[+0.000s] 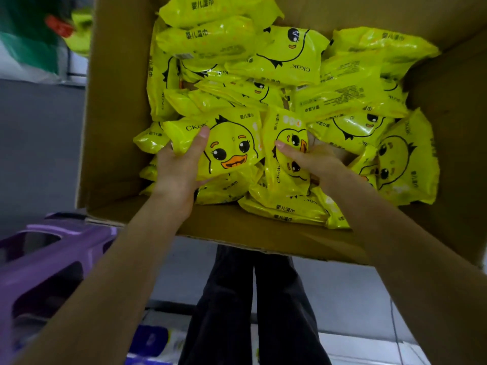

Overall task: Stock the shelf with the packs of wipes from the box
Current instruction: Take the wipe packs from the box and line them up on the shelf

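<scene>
An open cardboard box [118,106] holds several yellow packs of wipes printed with a duck face, piled loosely. My left hand [179,167] grips one pack [232,143] near the box's front left, thumb on top of it, fingers underneath. My right hand [313,159] grips a second pack [286,133] that stands on edge just to the right of the first, thumb across its duck face. More packs [290,56] fill the back and right of the box. No shelf is in view.
A purple plastic stool [47,262] stands at the lower left beside the box. My legs in dark trousers [253,306] are below the box's front flap. Grey floor lies to the left. Blurred green and red items [39,27] are at the top left.
</scene>
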`<action>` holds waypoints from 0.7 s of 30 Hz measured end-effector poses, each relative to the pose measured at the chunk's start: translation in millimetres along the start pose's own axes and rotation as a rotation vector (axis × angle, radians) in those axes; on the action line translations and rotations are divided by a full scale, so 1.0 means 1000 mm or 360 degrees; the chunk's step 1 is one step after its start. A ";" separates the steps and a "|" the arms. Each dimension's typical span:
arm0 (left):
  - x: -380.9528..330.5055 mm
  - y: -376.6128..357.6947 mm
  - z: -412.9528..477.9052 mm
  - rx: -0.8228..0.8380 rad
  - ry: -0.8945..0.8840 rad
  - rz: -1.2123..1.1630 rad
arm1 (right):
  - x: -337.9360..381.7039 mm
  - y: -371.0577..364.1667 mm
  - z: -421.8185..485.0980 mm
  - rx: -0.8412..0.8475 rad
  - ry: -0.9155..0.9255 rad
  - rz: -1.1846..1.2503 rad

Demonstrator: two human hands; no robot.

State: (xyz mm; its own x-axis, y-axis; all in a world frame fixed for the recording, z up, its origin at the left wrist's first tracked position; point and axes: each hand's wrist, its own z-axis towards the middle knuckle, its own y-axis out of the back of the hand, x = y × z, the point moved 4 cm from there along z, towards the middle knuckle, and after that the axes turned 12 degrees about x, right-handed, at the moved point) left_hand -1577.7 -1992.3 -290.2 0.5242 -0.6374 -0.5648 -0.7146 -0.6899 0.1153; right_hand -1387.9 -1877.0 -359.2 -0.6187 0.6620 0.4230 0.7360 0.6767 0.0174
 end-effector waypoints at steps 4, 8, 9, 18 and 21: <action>0.007 0.009 0.000 -0.0015 -0.0010 -0.0024 | 0.003 0.001 -0.009 0.0058 0.0050 0.0181; 0.005 0.012 -0.008 -0.0063 -0.0045 -0.0044 | 0.006 0.007 -0.025 0.0198 0.0108 0.0455; 0.003 0.011 -0.011 -0.0066 -0.0061 -0.0058 | 0.007 0.010 -0.032 0.0217 0.0132 0.0544; -0.050 -0.035 -0.110 0.0145 -0.0316 -0.0078 | 0.047 0.015 -0.159 0.0152 0.0504 0.1174; -0.079 -0.042 -0.154 0.0262 -0.0435 -0.0123 | 0.067 0.013 -0.208 -0.0059 0.0611 0.1017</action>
State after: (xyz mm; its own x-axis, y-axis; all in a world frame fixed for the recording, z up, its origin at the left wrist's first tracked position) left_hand -1518.3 -1966.0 -124.8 0.4517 -0.4543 -0.7678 -0.7547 -0.6536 -0.0572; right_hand -1362.3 -1890.5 -141.7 0.0674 0.7590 0.6476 0.9330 0.1821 -0.3105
